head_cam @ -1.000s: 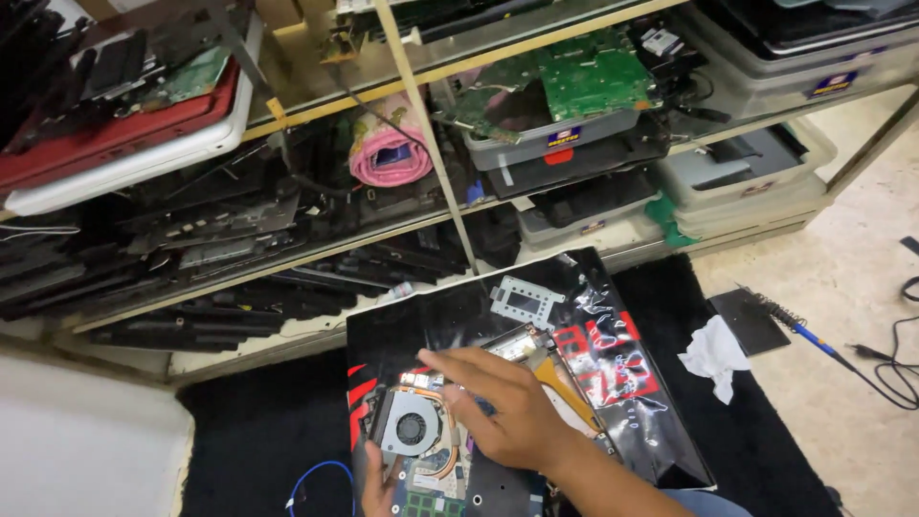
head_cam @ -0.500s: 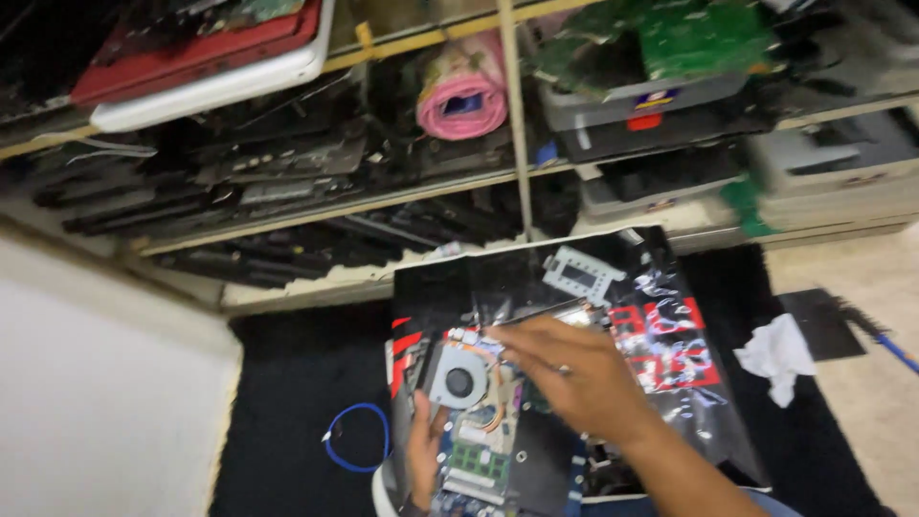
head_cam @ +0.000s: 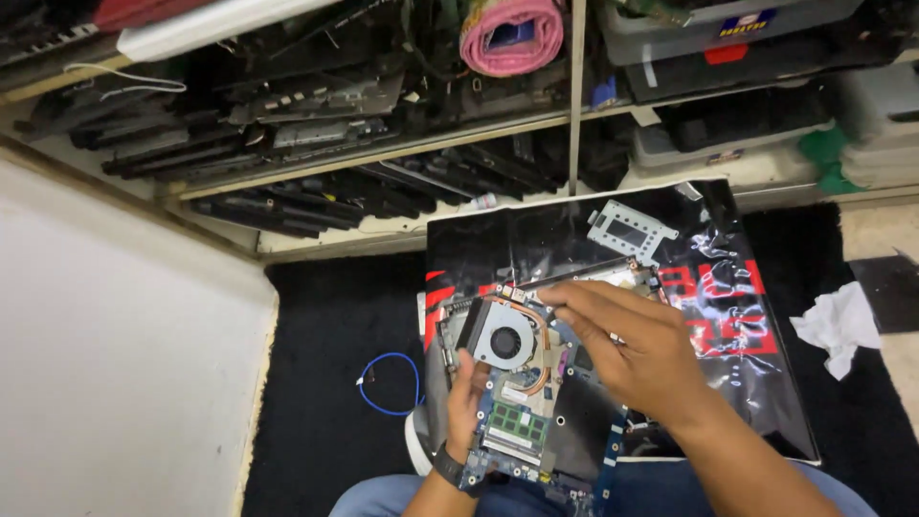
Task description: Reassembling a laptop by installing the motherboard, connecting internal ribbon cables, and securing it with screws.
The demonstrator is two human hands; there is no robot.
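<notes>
Over the person's lap, above a black mat (head_cam: 325, 383), sat a bare laptop motherboard (head_cam: 522, 402), stripped of its case. It looked blue-edged and crowded: a round black cooling fan (head_cam: 504, 341) in a grey housing at upper left, a copper heat pipe (head_cam: 536, 316) curving off it, 1 green memory stick (head_cam: 517, 426) lower down. The board's long axis ran roughly from the lap up toward the shelves, tilted a little right, fan end pointing away from the person.

Left hand (head_cam: 466, 402), with a dark wristband, gripped the board's left edge from below, fingers curled closed on it just under the fan. Right hand (head_cam: 627, 340) lay flat across the board's upper right, fingers stretched leftward toward the heat pipe; whether it pinched anything could not be told, since the fingertips hid the spot.

Under the board lay a glossy black-and-red plastic bag (head_cam: 728, 316), with a small grey metal bracket (head_cam: 632, 230) on its top part. A blue wire loop (head_cam: 388, 383) lay left on the mat, a crumpled white tissue (head_cam: 840, 325) right. Shelves (head_cam: 383, 158) behind held stacked dark laptop parts and a pink roll (head_cam: 512, 33), possibly a cloth.
</notes>
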